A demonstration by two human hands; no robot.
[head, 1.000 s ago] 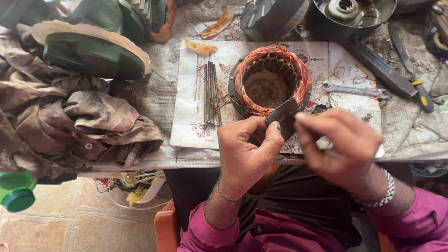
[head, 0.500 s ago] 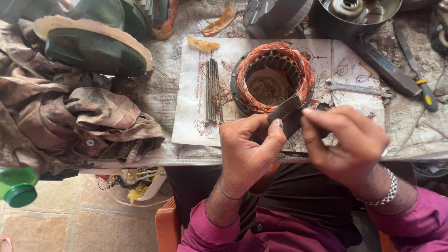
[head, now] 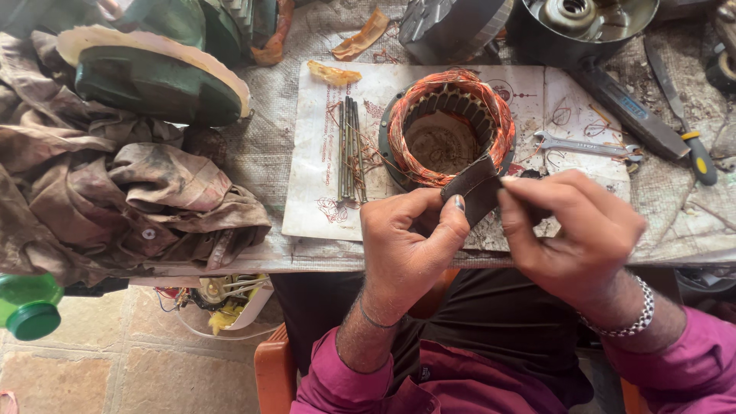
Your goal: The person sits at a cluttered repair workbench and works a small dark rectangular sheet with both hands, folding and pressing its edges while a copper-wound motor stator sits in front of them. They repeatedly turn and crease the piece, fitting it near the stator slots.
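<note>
A round motor stator (head: 447, 126) wound with copper wire sits on a sheet of white paper (head: 314, 184) on the bench. Just in front of it, my left hand (head: 406, 245) and my right hand (head: 571, 234) both pinch a small dark strip of sandpaper-like material (head: 474, 188). The strip is tilted, its upper end close to the stator's near rim. The left thumb presses on its lower left edge; the right fingers cover its right end.
A bundle of thin metal rods (head: 349, 149) lies left of the stator, a wrench (head: 586, 144) to its right. A dirty cloth pile (head: 115, 199), a green motor cover (head: 153, 77), a yellow-handled screwdriver (head: 690, 138) and a green bottle (head: 29, 307) surround the work area.
Both hands stay on the strip; the fingers have shifted only slightly, and the view has hardly moved.
</note>
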